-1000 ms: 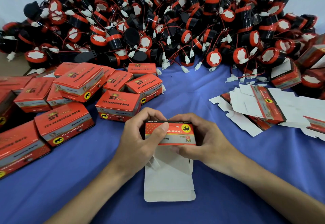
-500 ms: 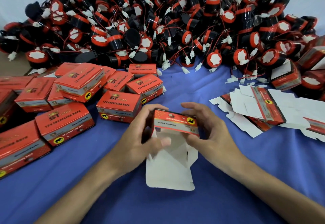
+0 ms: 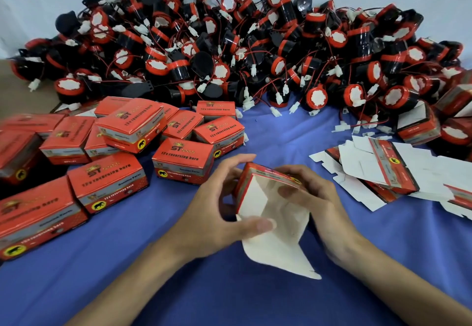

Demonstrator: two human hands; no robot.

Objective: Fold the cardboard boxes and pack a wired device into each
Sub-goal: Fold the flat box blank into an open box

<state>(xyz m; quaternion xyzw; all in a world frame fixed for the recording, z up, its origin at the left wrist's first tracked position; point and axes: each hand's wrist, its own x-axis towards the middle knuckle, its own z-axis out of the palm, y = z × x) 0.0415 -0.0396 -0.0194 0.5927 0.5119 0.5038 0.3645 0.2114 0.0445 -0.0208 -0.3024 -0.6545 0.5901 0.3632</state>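
Mid-fold, the left hand (image 3: pixel 217 208) and right hand (image 3: pixel 321 205) have their fingers clamped on the half-formed box (image 3: pixel 255 192), whose loose flaps (image 3: pixel 278 246) look to need tucking shut next.

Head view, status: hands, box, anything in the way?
Left hand and right hand both grip the half-folded box. White flap hangs open. Device pile behind, nothing blocking.

box (image 3: pixel 265 172): red-orange outside, white inside | devices (image 3: pixel 255 52): black, red bands, white faces | cloth (image 3: pixel 281 131): blue

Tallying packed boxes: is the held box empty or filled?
Empty: the box gapes open toward the camera, showing only white card inside.
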